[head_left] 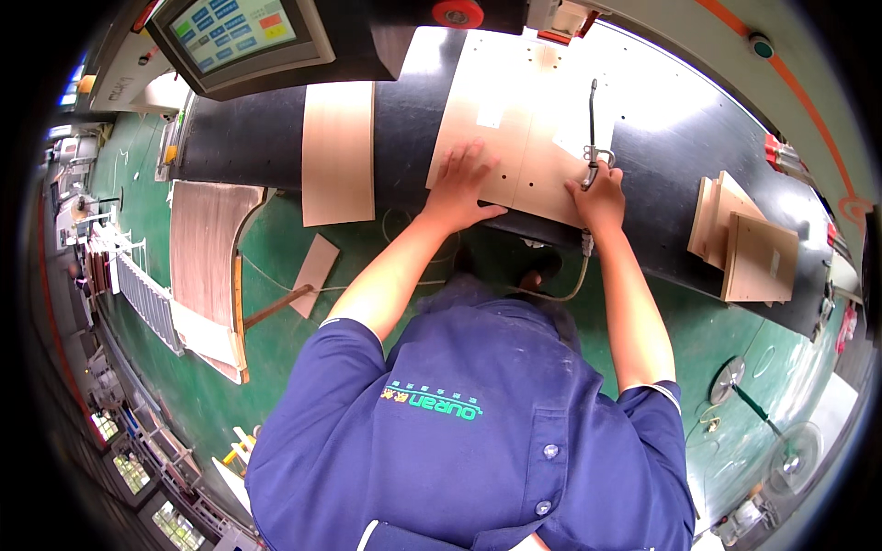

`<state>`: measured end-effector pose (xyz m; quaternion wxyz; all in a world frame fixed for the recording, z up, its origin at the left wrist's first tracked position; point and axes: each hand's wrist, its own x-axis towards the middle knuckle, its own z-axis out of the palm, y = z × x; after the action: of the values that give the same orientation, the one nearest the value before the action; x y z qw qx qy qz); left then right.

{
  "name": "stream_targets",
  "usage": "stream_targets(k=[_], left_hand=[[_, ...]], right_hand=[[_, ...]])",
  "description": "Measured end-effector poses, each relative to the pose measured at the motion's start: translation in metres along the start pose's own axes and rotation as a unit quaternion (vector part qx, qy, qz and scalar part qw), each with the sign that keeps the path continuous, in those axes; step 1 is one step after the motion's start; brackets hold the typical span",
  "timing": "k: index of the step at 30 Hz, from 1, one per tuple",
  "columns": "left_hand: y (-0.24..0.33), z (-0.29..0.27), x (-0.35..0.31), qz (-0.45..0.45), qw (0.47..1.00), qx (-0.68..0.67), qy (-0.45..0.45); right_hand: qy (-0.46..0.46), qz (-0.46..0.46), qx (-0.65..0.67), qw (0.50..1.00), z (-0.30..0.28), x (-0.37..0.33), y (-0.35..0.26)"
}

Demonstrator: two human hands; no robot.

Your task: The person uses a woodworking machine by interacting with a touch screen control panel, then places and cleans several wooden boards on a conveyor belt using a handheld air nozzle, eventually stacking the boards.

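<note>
Two pale wood panels (542, 115), with a seam between them and small dark drilled holes, lie on the black machine table in front of me. My left hand (461, 188) rests flat on the left panel near its front edge, fingers spread. My right hand (602, 195) is wrapped round the handle of an air blow gun (593, 110) over the right panel's near corner. Its thin black nozzle points away from me across the panel. An air hose (582, 266) hangs from the gun down past the table edge. My fingers partly hide the gun's body.
A touchscreen control panel (234, 37) and a red push button (457, 12) overhang the table. Another wood board (338, 151) sticks out over the front edge at left. Several small boards (758, 262) are piled at right. Stacked panels (211, 248) stand on the green floor at left.
</note>
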<state>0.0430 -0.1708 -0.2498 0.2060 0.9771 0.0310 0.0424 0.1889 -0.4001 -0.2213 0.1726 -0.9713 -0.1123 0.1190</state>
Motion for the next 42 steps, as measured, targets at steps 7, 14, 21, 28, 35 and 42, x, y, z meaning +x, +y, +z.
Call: stream_targets(k=[7,14,21,28,35,42], left_hand=[[-0.005,-0.002,0.002,0.012,0.999,0.031,0.025],[-0.018,-0.002,0.003,0.021,0.995,0.093,0.041],[-0.028,-0.008,0.013,0.011,0.994,0.107,0.015],[-0.034,0.000,0.015,0.008,0.994,0.111,0.019],[-0.051,0.001,0.046,0.013,0.992,0.126,0.016],[-0.080,-0.001,0.081,0.015,0.988,0.155,0.010]], right_hand=[[0.014,-0.030,0.002,0.999,0.016,0.005,-0.034],[0.026,-0.058,0.009,0.998,0.024,0.018,-0.053],[0.023,-0.055,0.017,0.998,0.026,0.031,-0.060],[0.041,-0.030,0.073,0.996,0.026,0.012,-0.045],[0.109,-0.074,0.125,0.983,0.033,-0.021,-0.013],[0.077,-0.061,0.208,0.973,0.019,-0.073,0.009]])
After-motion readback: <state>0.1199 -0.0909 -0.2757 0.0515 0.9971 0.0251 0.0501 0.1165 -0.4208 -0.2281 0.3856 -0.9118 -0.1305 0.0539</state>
